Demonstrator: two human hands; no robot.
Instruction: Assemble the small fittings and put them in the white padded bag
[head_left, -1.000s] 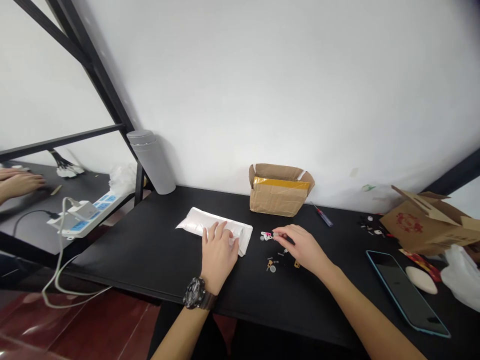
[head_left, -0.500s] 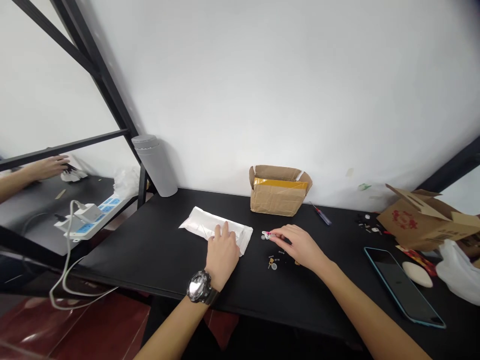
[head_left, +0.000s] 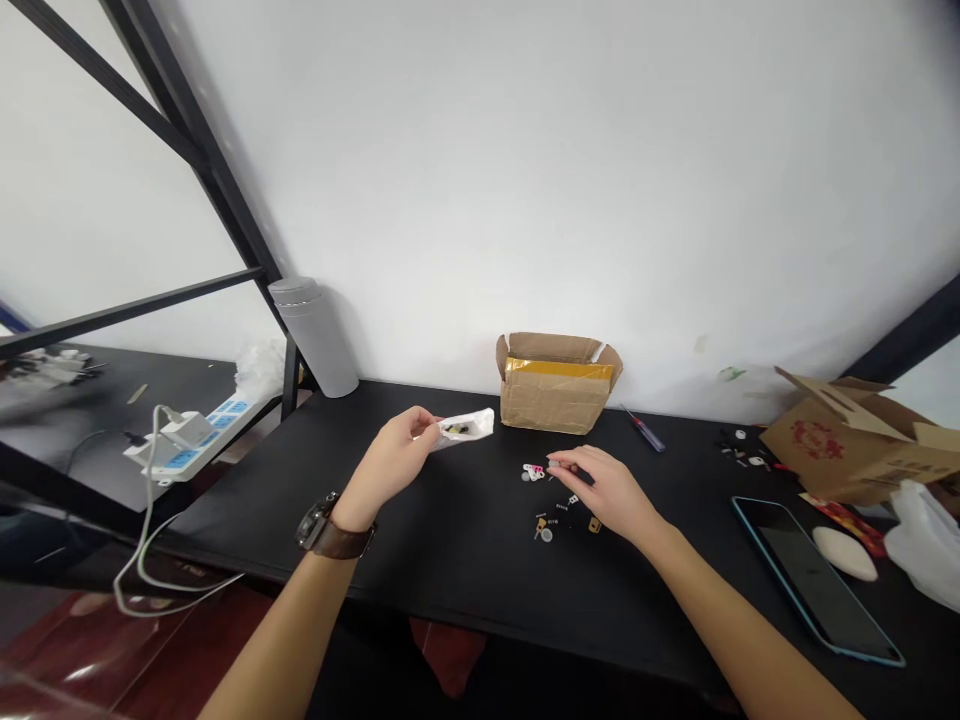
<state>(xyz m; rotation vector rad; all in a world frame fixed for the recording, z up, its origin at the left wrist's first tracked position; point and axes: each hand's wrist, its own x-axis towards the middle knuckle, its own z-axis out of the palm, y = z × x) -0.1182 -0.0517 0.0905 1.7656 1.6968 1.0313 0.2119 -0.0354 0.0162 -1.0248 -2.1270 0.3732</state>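
Note:
My left hand [head_left: 390,460] holds a white plastic packet [head_left: 480,424] just above the black table, its open mouth facing right. Small dark and yellowish bits show inside. The fingertips of my right hand [head_left: 607,490] pinch a small greyish disc-like piece [head_left: 553,465], partly covered by the fingers. Just left of those fingertips lies a little heap of white and pink pieces [head_left: 533,472]. Nearer to me are a gold-coloured bit [head_left: 541,524], a pale round disc [head_left: 547,536] and a brown piece [head_left: 595,524].
An open cardboard box [head_left: 556,398] stands against the wall, with a screwdriver [head_left: 645,432] to its right. Farther right lie a phone [head_left: 814,580], a white rounded object [head_left: 844,553] and a larger carton [head_left: 840,440]. A grey flask [head_left: 319,340] and a power strip [head_left: 214,430] are at left.
My left hand was resting on the flat packet; now it grips the packet, raised and turned with its opening rightward. My right hand has shifted slightly right, away from the pink and white pieces.

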